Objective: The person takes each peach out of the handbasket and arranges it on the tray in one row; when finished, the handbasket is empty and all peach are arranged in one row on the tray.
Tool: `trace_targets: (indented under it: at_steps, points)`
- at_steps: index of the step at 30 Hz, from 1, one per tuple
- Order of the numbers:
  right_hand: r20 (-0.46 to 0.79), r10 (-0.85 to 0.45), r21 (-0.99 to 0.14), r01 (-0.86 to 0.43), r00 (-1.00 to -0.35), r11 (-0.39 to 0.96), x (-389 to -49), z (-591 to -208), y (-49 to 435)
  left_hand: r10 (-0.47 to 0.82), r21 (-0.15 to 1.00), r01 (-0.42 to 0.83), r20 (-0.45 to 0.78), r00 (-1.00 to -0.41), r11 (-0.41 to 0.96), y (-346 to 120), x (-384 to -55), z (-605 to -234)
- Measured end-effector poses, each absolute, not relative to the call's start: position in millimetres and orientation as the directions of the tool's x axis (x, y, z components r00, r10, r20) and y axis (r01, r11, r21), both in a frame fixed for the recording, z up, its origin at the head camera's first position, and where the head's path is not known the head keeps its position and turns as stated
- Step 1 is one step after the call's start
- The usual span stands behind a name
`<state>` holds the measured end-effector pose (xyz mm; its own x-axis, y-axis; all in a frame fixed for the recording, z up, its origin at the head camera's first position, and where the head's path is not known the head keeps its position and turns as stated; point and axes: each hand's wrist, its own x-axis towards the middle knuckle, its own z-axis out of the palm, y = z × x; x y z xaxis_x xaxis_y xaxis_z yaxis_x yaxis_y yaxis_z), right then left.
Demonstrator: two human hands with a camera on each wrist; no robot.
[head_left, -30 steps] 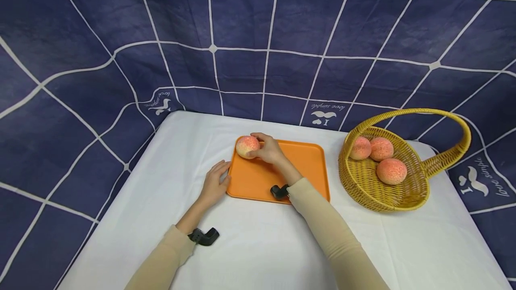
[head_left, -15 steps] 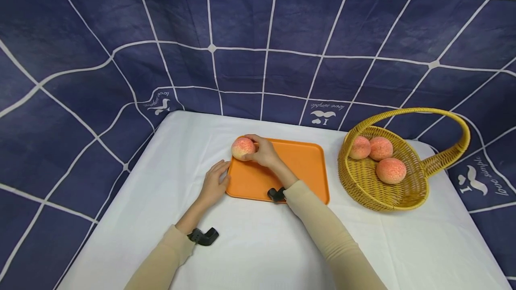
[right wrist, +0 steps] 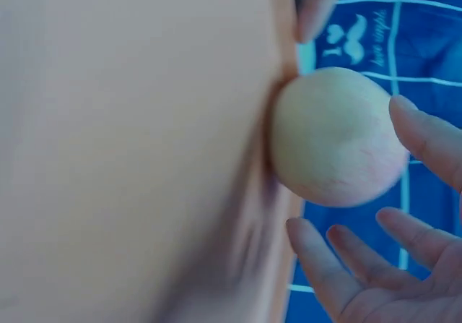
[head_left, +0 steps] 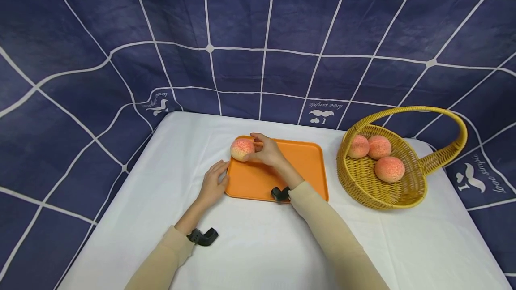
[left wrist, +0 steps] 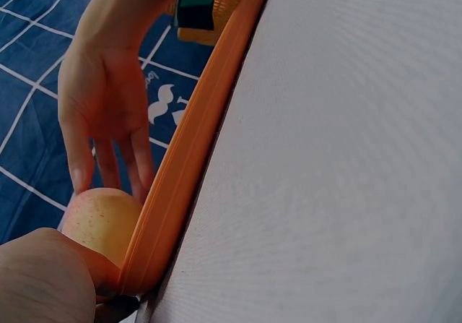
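A peach (head_left: 242, 149), red-pink and pale yellow, rests in the far left corner of the orange tray (head_left: 254, 185). My right hand (head_left: 269, 152) is just to its right; in the right wrist view the fingers (right wrist: 317, 261) stand spread and apart from the peach (right wrist: 339, 139), while the thumb lies close by its side or touches it. My left hand (head_left: 212, 185) rests with extended fingers against the tray's left edge. In the left wrist view, part of that hand (left wrist: 43, 276) is beside the tray's corner and hides some of the peach (left wrist: 105, 222).
At the right stands a yellow wicker basket (head_left: 359, 191) with a tall arched handle (head_left: 455, 122) and 3 peaches inside. White cloth (head_left: 250, 245) covers the table. A navy curtain (head_left: 294, 26) with white grid lines rises behind and at the sides.
The peach has moved slightly left into the tray's corner. My right hand went left with it, then drew back a little to the right with its fingers loosened. My left hand stays put.
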<state>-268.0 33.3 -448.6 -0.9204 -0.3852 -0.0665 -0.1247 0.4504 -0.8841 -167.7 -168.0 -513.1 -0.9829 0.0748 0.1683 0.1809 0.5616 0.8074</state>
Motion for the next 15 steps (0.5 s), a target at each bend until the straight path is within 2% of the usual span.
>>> trace_targets:
  at_steps: [10, 15]
  points:
    - [-0.032, -0.35, -0.927, -0.103, -0.936, 0.36, -233, -414, 83, 0.066, 0.802, 0.193, 0.189, -0.98, 0.566, -166, -168, -512]
    - [0.03, -0.362, -0.938, -0.151, -0.932, 0.312, -204, -401, 118, 0.073, 0.803, 0.197, 0.189, -0.979, 0.562, -167, -169, -513]
